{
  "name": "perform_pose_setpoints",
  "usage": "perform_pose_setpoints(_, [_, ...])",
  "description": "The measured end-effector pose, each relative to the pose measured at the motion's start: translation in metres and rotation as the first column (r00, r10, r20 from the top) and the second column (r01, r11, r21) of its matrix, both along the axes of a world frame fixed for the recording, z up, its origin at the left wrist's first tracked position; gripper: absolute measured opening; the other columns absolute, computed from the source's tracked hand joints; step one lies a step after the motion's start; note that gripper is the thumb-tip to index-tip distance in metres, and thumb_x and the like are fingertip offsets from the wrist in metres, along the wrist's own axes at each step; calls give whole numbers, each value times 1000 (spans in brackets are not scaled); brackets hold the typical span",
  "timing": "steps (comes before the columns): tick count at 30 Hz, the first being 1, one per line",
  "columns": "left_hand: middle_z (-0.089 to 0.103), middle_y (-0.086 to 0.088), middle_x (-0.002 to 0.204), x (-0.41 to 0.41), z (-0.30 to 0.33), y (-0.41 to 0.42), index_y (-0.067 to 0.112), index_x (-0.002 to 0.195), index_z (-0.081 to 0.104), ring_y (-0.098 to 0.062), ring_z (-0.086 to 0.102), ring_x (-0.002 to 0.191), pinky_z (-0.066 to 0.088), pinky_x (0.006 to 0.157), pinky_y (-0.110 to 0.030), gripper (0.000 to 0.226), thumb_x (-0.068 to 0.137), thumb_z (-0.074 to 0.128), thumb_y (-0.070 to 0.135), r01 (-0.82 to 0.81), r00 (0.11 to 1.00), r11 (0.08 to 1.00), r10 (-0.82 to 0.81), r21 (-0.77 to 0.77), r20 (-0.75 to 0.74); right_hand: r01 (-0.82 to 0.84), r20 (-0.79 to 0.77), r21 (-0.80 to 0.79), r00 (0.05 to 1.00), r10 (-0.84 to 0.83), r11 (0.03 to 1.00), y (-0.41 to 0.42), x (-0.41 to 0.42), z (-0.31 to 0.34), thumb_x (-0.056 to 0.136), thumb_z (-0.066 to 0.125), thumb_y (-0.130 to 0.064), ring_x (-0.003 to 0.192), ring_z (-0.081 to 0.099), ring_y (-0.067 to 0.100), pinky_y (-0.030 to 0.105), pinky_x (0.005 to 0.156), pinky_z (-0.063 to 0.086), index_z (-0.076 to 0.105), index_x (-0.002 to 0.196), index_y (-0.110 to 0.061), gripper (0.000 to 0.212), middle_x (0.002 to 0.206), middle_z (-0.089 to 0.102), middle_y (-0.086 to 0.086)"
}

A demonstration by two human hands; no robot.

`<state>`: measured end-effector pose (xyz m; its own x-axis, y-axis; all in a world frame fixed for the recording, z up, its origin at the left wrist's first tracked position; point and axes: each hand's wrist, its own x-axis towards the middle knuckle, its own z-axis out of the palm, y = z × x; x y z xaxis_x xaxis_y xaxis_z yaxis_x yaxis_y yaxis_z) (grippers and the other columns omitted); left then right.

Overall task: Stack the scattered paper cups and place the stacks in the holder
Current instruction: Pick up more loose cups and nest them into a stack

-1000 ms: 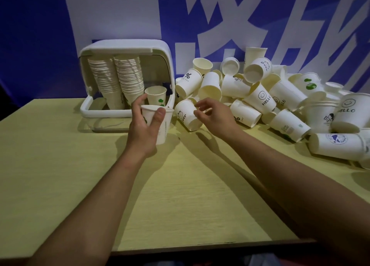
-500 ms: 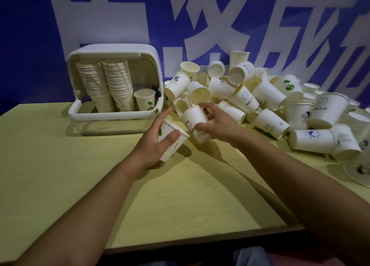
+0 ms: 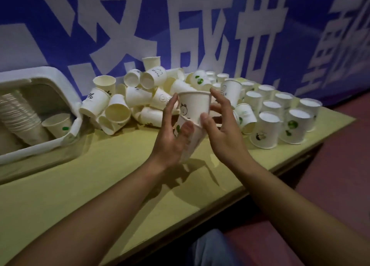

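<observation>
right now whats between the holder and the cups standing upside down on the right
In the head view, a heap of tumbled paper cups fills the stretch between the holder and the upside-down cups, with both hands' nested cups in front.

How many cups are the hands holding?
2: the bear-print cup on top, held by the right hand, nested into a lower cup gripped by the left hand. Others inside may be hidden.

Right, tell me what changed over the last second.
The right hand picked a cup from the pile and set it into the cup gripped by the left hand, both lifted off the table. Holder and pile stayed.
</observation>
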<state>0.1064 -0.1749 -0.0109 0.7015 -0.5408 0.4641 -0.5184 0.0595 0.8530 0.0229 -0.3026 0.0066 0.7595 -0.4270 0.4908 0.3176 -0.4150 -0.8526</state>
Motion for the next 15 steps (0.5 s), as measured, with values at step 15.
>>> perform_pose_setpoints(15, [62, 9, 113, -14, -35, -109, 36, 121, 47, 0, 62, 94, 48, 76, -16, 33, 90, 51, 49, 102, 994, 977, -105, -186, -9, 392, -225, -613, 746, -627, 686, -134, -51, -26, 90, 68, -42, 126, 37, 27, 40, 96, 43, 57, 120, -23, 37, 137, 44, 3])
